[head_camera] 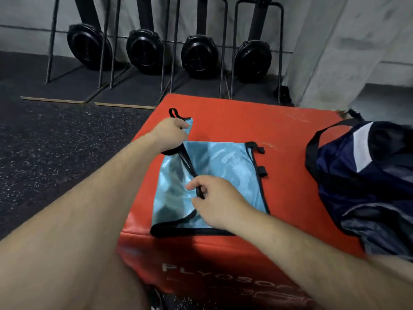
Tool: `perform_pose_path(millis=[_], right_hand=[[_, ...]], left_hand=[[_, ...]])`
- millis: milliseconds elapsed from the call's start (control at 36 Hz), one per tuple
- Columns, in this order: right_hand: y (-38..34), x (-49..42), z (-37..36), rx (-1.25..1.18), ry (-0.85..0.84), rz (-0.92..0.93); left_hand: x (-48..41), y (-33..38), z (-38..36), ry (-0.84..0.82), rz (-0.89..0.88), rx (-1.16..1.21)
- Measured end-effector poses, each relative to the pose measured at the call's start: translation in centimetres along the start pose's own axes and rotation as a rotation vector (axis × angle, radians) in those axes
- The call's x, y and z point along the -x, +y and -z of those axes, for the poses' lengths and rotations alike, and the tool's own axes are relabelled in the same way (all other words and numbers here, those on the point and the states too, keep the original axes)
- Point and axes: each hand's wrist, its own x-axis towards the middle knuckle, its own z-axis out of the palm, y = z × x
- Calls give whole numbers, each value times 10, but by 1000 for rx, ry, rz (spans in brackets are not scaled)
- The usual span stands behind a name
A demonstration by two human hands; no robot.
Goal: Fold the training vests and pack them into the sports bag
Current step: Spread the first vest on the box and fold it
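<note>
A light blue training vest (225,166) with black trim lies on a red plyo box (257,121). My left hand (172,133) grips the vest's far left part, near a shoulder strap, and lifts it off the box. My right hand (214,198) pinches the black edge trim in the middle of the vest. A dark navy sports bag (366,180) with black handles and a white stripe sits on the right part of the box, about a hand's width from the vest.
Several black rowing machines (196,54) stand upright in metal frames along the back wall. A grey concrete block (348,45) rises at the back right. Dark speckled rubber floor (55,142) stretches to the left of the box.
</note>
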Motion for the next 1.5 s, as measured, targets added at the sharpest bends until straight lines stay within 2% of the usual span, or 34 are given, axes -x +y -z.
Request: perform_pose_path(millis=[306,694,750,861,944,1056,1194,1306,1500], right_hand=[[65,30,46,-127,-26,-210],[97,35,79,-254,-73,-269],[102,36,77,-225,-87,-257],[114,35,73,-153,-104,-232],[118,34,72,-121,-107,-217],[118,36,77,-51,-122,-199],[118,34,76,-2,-100,-169],[119,31,72,16,-62,-184],[117,31,72,61,104,-117]], left_hand=[[-9,56,-84,-139,-68,-103],[-13,82,-133,-240,-125,-315],[-16,82,-137,-245,-131,-290],[-16,82,-140,-301,-102,-31],[-15,77,-139,-334,-75,72],[-16,65,-138,-327,-118,7],[-19,46,-143,-484,-108,-30],[-28,37,-151,-462,-158,-44],[-33,40,-161,-462,-232,-47]])
